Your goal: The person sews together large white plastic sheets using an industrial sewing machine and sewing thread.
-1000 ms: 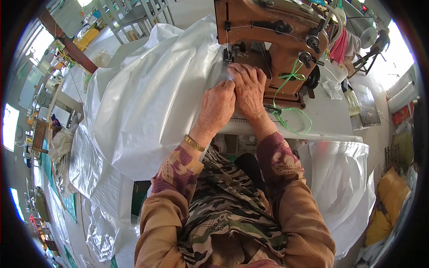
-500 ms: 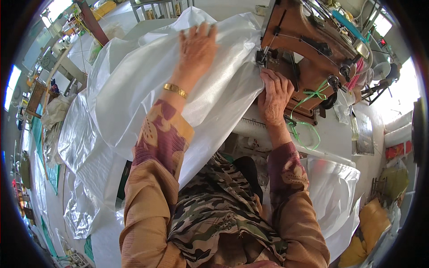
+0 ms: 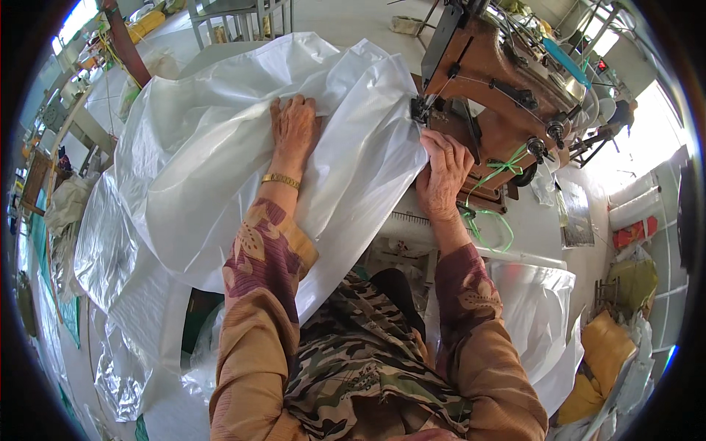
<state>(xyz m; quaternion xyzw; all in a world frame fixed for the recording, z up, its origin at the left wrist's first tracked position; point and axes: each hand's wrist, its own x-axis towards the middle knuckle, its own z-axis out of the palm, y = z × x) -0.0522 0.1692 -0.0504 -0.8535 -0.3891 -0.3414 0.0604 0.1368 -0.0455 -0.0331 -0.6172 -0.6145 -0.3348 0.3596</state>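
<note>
A large white plastic sheet [image 3: 213, 169] lies bunched in folds over the work table and hangs off toward my lap. My left hand [image 3: 296, 131] rests on its middle, fingers bent and drawn together into a fold of it. At the sheet's right edge, my right hand [image 3: 443, 170] pinches the plastic with curled fingers, just below the presser foot [image 3: 420, 110] of a brown sewing machine [image 3: 489, 81]. The sheet's corner reaches under that foot. The fingertips of both hands are partly hidden.
Green string [image 3: 507, 165] hangs tied on the machine. Another pile of white plastic [image 3: 533, 309] hangs at the lower right, with yellow sacks [image 3: 599, 360] beyond it. A metal-framed chair [image 3: 239, 15] stands past the table's far edge, and a brown post [image 3: 123, 44] rises at the far left.
My left hand has come down and nearer, from spread fingers to fingers bent into the sheet. The far folds have slumped. My right hand stays at the edge, and the whole view has shifted slightly.
</note>
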